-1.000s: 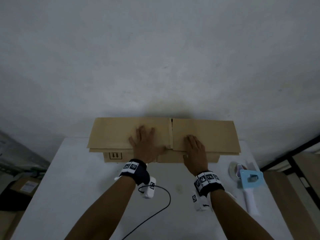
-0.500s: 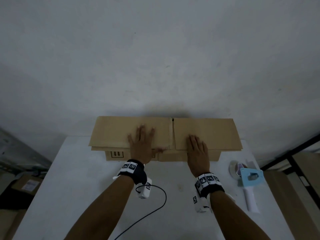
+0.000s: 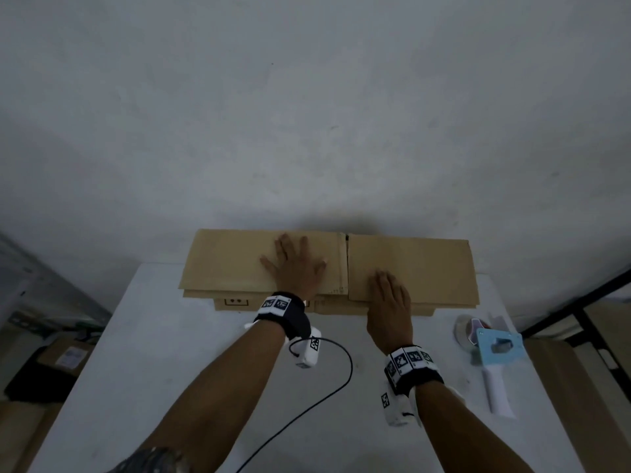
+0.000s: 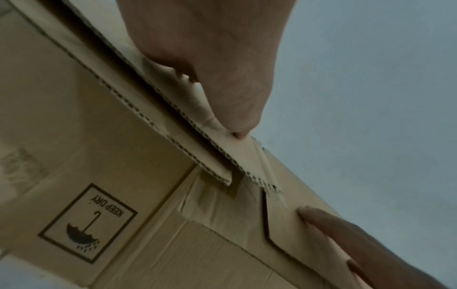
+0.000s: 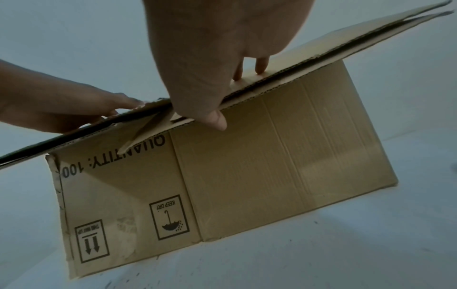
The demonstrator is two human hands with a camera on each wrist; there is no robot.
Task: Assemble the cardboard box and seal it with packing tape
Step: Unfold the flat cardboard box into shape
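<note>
A brown cardboard box (image 3: 426,264) stands upside down at the far edge of the white table (image 3: 164,336), against the wall; its print reads inverted in the right wrist view, on the box (image 5: 272,166). Two flaps lie folded flat on top and meet at a centre seam. My left hand (image 3: 295,264) lies flat with spread fingers on the left flap. My right hand (image 3: 389,295) lies flat on the near edge of the right flap, thumb over the edge. In the left wrist view the box (image 4: 99,156) shows its flap edges under my left hand (image 4: 210,58).
A blue and white tape dispenser (image 3: 495,356) lies on the table to the right of the box. A black cable (image 3: 327,394) runs from my left wristband across the table. Cardboard boxes (image 3: 65,353) sit on the floor at the left. A black frame (image 3: 580,312) stands at the right.
My left hand has slid farther onto the left flap, away from me. The right hand has drawn back a little toward the near edge. The flaps stay flat.
</note>
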